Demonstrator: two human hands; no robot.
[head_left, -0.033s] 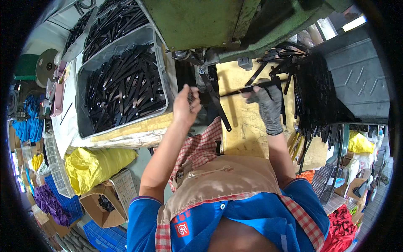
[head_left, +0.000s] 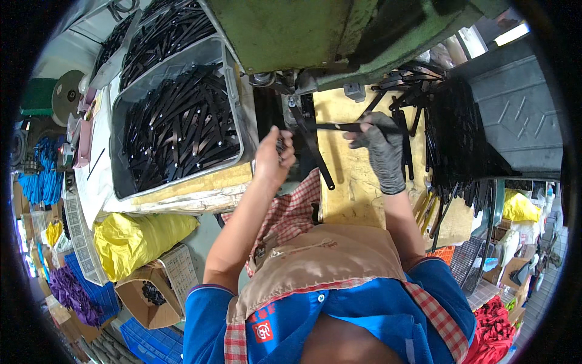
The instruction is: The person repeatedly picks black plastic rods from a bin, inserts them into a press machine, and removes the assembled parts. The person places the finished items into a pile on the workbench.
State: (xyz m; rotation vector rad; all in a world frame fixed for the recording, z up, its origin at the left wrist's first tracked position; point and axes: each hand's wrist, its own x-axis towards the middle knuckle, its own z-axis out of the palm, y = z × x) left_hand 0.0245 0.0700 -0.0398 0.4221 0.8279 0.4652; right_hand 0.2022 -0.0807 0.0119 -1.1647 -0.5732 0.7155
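My right hand (head_left: pixel 383 151), in a grey glove, pinches a flat black metal strip (head_left: pixel 337 126) that lies roughly level and points left toward the machine. The strip's left end passes by another black strip (head_left: pixel 316 153), which slants down from the small tool head (head_left: pixel 292 103) of the green machine. To the left of that slanting strip is my bare left hand (head_left: pixel 274 159). Its fingers are curled around something small and dark that I cannot make out. Several loose black strips (head_left: pixel 407 142) lie on the yellow board beside my gloved hand.
The green machine body (head_left: pixel 279 36) hangs over the far side of the work area. A clear bin (head_left: pixel 239 130) full of black strips stands at left. At right, a grey bin (head_left: pixel 515 115) lies tipped, with strips spilling onto the yellow board (head_left: pixel 351 200).
My right hand has shifted slightly left and levelled the strip, its left end rising toward the machine. My left hand has moved a little right and down, still curled.
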